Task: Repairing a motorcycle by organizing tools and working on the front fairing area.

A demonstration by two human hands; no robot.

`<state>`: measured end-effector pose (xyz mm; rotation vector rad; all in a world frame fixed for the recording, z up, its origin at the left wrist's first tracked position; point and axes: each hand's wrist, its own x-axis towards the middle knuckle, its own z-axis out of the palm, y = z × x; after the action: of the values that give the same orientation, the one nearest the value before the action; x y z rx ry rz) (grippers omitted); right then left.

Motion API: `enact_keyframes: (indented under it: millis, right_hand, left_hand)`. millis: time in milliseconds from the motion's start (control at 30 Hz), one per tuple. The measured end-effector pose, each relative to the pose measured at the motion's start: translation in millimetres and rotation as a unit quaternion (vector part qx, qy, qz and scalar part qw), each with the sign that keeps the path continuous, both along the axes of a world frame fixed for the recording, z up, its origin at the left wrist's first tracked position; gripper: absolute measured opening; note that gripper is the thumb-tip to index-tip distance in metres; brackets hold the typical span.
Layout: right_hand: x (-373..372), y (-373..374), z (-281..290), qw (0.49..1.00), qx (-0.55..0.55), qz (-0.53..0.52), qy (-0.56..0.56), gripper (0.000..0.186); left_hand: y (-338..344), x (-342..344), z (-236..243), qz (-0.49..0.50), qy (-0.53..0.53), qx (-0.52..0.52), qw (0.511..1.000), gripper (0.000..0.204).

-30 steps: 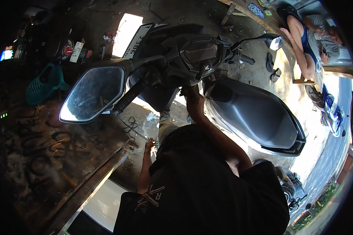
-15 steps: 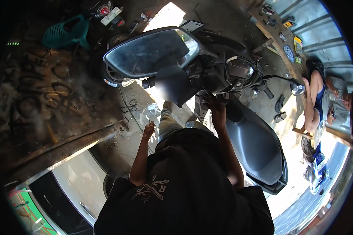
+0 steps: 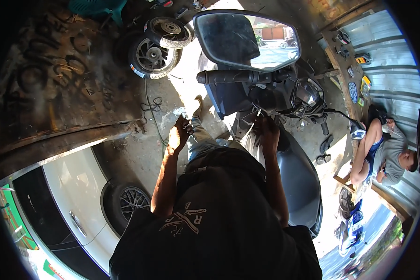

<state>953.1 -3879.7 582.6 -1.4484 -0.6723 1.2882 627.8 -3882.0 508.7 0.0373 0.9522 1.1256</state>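
Observation:
Just left of my body, my left hand is raised with its fingers closed around a small dark thing too unclear to name. My right hand is beside the front of the scooter's seat, its fingers closed on a thin, bright metal tool whose end points toward the scooter's dark front panel. The scooter stands to my right. Its handlebar grip and large rear-view mirror are ahead of my hands. Shadow hides most of my right fingers.
Two loose wheels lie ahead on the left, by a marked wooden board. A cable runs over the floor. A white car is at lower left. A person sits at right beside a wooden bench holding tools.
My view has shifted, so the mirror and scooter appear further right and the wheels show. My left hand has risen forward into sunlight; my right hand stays by the scooter's front.

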Motion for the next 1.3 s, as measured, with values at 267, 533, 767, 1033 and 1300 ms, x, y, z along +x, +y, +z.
enact_keyframes:
  millis: [267, 533, 767, 1033, 1300]
  right_hand:
    - [13.5, -16.3, -5.9, 0.998, 0.015, 0.036, -0.048, 0.034]
    - [5.6, -14.4, 15.4, 0.995, -0.024, -0.01, -0.092, 0.03]
    - [-26.3, -1.8, 27.9, 0.995, -0.005, -0.014, -0.099, 0.033]
    - [-59.0, -4.3, 18.5, 0.991, -0.072, -0.096, -0.055, 0.038]
    - [-80.2, 1.2, 25.7, 0.982, -0.062, -0.158, -0.084, 0.039]
  left_hand:
    - [28.7, -5.5, -82.2, -0.109, 0.429, 0.092, 0.892, 0.045]
    - [210.1, -7.7, -146.8, -0.011, 0.697, 0.313, 0.645, 0.037]
    - [411.7, -82.8, -115.7, 0.014, 0.81, 0.392, 0.436, 0.034]
    - [486.0, -92.7, -128.5, 0.06, 0.769, 0.53, 0.353, 0.019]
    - [471.1, -42.7, -97.2, -0.194, 0.702, 0.175, 0.663, 0.032]
